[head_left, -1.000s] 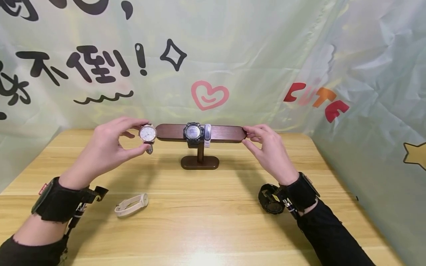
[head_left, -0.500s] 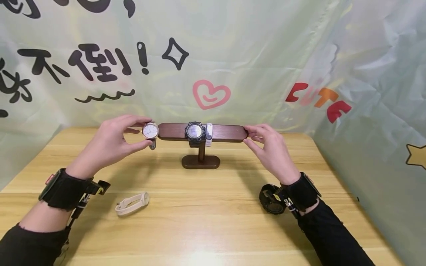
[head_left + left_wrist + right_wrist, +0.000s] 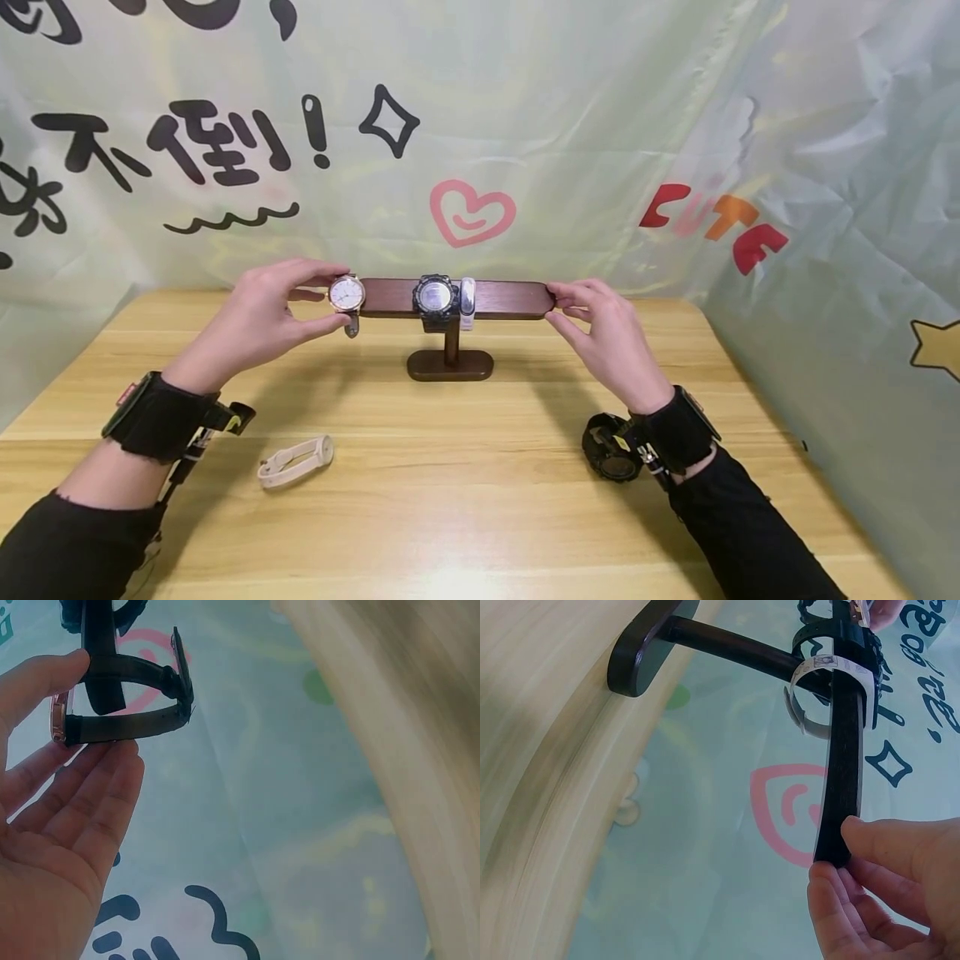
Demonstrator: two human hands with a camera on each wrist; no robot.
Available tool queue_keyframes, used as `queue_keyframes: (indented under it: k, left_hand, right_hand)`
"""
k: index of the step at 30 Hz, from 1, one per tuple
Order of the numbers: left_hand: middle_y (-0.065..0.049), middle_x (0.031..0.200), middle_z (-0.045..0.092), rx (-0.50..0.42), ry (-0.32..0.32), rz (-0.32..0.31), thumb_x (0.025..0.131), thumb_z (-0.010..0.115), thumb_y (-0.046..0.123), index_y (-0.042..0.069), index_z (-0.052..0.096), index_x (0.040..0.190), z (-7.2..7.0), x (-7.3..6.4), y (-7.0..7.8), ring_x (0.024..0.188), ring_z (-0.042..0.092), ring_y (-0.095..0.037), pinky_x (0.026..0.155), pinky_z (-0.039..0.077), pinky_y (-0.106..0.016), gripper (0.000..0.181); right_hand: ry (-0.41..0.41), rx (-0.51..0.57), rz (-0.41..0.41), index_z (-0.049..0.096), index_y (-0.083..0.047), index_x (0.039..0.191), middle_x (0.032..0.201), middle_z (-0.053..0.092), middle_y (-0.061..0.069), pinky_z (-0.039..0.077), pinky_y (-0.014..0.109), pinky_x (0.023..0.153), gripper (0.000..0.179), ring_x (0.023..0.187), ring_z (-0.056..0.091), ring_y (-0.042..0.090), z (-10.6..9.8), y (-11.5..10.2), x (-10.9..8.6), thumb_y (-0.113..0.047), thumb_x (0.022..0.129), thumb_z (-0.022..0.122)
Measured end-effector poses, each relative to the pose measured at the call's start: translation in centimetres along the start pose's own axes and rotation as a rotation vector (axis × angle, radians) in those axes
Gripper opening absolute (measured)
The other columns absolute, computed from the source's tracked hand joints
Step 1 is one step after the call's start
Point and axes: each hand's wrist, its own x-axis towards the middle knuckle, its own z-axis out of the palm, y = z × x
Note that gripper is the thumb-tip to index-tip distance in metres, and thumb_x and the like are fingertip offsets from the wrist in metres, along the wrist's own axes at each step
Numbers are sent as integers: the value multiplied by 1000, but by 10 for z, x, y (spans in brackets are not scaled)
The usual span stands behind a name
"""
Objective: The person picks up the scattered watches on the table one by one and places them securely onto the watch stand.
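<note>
My left hand (image 3: 266, 312) pinches a wristwatch (image 3: 347, 294) with a white dial and a dark strap, thumb below and fingers above. In the left wrist view its buckled strap (image 3: 131, 726) forms a loop around the end of the watch stand's bar (image 3: 105, 694). The stand's brown bar (image 3: 517, 300) carries a black sports watch (image 3: 433, 298) and a white fitness band (image 3: 468, 302) near its middle. At the bar's right end, my right hand (image 3: 613, 337) grips the tip between thumb and fingers, shown close up in the right wrist view.
A pale wristband (image 3: 296, 462) lies on the wooden table (image 3: 450, 500) at front left. A black watch (image 3: 613, 450) lies at right, partly hidden by the right wrist's camera mount. A printed cloth (image 3: 570, 125) hangs behind and to the right of the table.
My left hand has moved right with the wristwatch, from beside the bar's left tip to overlapping it. The right hand keeps its hold on the other end.
</note>
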Motion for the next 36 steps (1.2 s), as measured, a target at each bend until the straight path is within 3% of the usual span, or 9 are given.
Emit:
queue_keyframes:
  k: [11,22,36]
  left_hand:
    - [-11,134,75,-20,-25,-4,86,92,12,11,71,139,3,4,-1,111,78,-30,86,66,-34,57]
    - [-12,133,75,-34,-51,-9,86,91,11,8,70,139,7,8,0,113,78,-29,90,66,-47,57]
    - [-12,135,74,-53,-51,-11,87,91,13,8,70,140,10,11,-2,114,77,-29,93,65,-47,57]
  right_hand:
    - [7,11,-2,69,-2,140,129,67,16,59,46,109,38,117,70,31,1,-1,1,-11,104,72]
    - [2,1,-7,68,-2,142,130,66,17,59,48,109,38,118,70,32,0,0,0,-11,104,71]
    - [0,3,-10,67,-2,142,131,66,17,59,49,110,39,118,70,33,0,0,0,-12,105,70]
